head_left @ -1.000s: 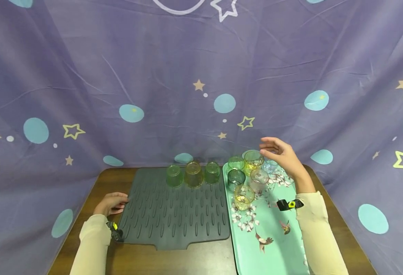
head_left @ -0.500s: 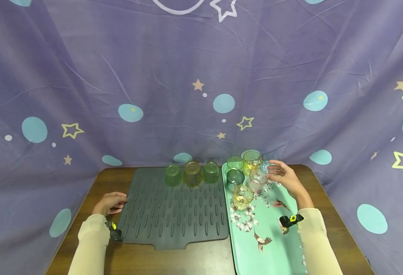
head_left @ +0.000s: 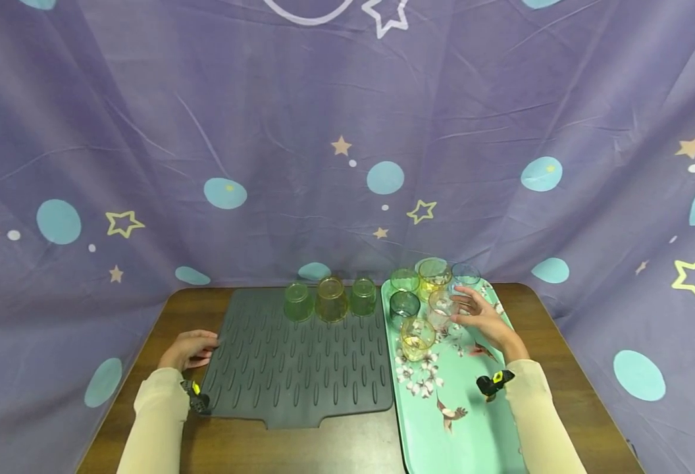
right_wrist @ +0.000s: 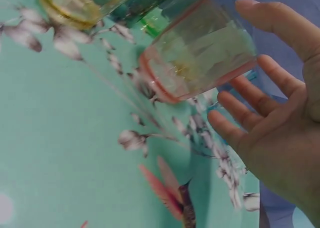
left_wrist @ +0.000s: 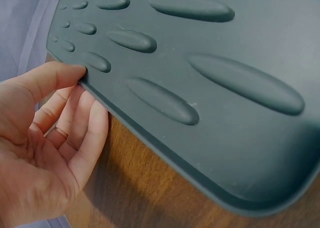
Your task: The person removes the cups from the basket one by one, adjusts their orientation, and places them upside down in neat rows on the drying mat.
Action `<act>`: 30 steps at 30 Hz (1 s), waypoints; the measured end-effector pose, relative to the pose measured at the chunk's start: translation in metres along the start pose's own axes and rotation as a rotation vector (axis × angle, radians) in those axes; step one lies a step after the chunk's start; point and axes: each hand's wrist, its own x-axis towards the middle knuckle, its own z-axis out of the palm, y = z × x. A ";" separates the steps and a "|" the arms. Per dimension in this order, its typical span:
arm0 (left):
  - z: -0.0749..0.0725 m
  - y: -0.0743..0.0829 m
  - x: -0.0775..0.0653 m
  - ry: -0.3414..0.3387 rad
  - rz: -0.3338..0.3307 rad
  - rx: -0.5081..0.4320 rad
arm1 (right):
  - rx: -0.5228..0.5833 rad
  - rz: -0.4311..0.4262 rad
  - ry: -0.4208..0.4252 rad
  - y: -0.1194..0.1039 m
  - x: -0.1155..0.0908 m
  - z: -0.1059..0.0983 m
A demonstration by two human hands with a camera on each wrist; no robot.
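Note:
My left hand (head_left: 192,349) pinches the left edge of the dark grey drying mat (head_left: 300,368). In the left wrist view the thumb (left_wrist: 67,75) lies on top of the edge and the fingers curl beneath it. My right hand (head_left: 480,317) is spread at a clear pink-tinted glass (head_left: 442,308) standing upright on the mint tray (head_left: 472,428). The right wrist view puts its thumb (right_wrist: 270,18) on one side of that glass's rim and the fingers on the other, not closed round it.
Around the pink glass stand a yellow glass (head_left: 418,341), a dark green glass (head_left: 404,308), a green glass (head_left: 405,280), another yellow glass (head_left: 434,276) and a blue glass (head_left: 466,272). Upside down on the mat's back part are three glasses, with an amber glass (head_left: 332,301) in the middle.
My right hand has come down from above the back glasses and moved left to the pink glass. The left hand stays on the mat's edge.

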 end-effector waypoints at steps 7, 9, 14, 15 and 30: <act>0.001 0.000 -0.001 -0.007 0.001 -0.013 | 0.023 0.007 -0.041 0.007 0.002 0.003; 0.000 0.000 0.000 -0.004 -0.001 -0.019 | 0.029 0.013 -0.040 0.009 0.004 0.004; 0.001 0.001 0.000 -0.002 -0.010 -0.017 | 0.005 0.026 -0.012 0.012 0.009 0.010; 0.001 0.001 -0.001 -0.005 -0.010 -0.013 | 0.001 0.028 -0.006 0.013 0.009 0.011; 0.000 -0.003 0.001 0.010 -0.004 -0.018 | -0.018 0.090 0.090 0.019 0.017 0.018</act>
